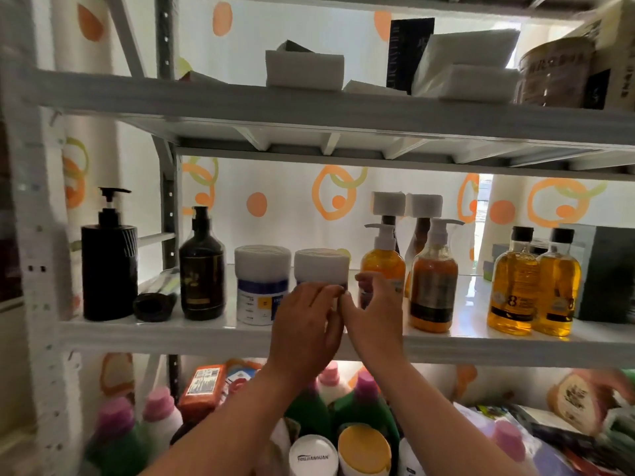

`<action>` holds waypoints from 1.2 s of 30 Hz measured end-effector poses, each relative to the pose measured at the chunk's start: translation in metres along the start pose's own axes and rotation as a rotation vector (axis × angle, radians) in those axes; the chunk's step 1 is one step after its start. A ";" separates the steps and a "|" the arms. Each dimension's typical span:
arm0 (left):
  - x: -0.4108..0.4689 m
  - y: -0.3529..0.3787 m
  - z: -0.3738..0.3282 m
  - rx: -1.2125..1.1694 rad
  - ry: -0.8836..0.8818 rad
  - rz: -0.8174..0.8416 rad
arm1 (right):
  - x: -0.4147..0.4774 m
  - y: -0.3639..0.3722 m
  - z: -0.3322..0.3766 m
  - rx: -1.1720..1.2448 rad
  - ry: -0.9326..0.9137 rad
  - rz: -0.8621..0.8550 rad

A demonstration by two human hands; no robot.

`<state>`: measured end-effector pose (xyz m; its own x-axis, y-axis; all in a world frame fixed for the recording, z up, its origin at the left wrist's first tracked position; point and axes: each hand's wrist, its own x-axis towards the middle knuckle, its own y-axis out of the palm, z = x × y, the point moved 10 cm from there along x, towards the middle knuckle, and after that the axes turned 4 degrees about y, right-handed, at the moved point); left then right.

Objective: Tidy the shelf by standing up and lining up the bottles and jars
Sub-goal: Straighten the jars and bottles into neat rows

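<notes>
Left hand (304, 321) curls its fingers across the front of a white-lidded jar (321, 264), fingertips bent round toward the jar's right side; right hand (376, 314) meets it there, fingers curved against the jar's right flank and thumb lifted behind (this part is blurred, so whether the thumb touches cannot be told); the two sets of fingertips touch, and the jar is gripped between both hands. The jar stands upright on the middle shelf (154, 338), near its front edge and about midway along it; a twin jar (262, 286) stands upright just beside it on the left; an amber pump bottle (383, 261) stands just to its right, farther back from the front edge.
</notes>
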<state>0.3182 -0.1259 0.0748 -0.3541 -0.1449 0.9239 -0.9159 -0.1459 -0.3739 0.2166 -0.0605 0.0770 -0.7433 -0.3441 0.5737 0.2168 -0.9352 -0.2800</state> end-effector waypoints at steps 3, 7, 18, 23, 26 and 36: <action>-0.002 -0.029 0.031 0.050 -0.063 -0.044 | -0.010 0.024 0.022 0.055 -0.058 0.041; -0.012 -0.066 0.080 0.143 -0.150 -0.092 | -0.025 0.061 0.050 0.089 -0.099 0.134; -0.050 -0.117 0.195 0.407 -0.392 0.076 | -0.066 0.170 0.115 0.112 -0.270 0.330; -0.050 -0.108 0.217 0.473 -0.330 0.283 | -0.045 0.180 0.152 0.133 -0.359 0.232; -0.046 -0.104 0.224 0.405 -0.334 0.314 | -0.024 0.186 0.161 0.100 -0.346 0.228; -0.041 -0.095 0.228 0.386 -0.288 0.294 | -0.053 0.213 0.168 0.019 -0.564 0.185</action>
<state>0.4624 -0.3290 0.0541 -0.4686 -0.4864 0.7374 -0.6317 -0.3990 -0.6646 0.4081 -0.2561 0.1162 -0.2423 -0.4881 0.8385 0.3254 -0.8550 -0.4037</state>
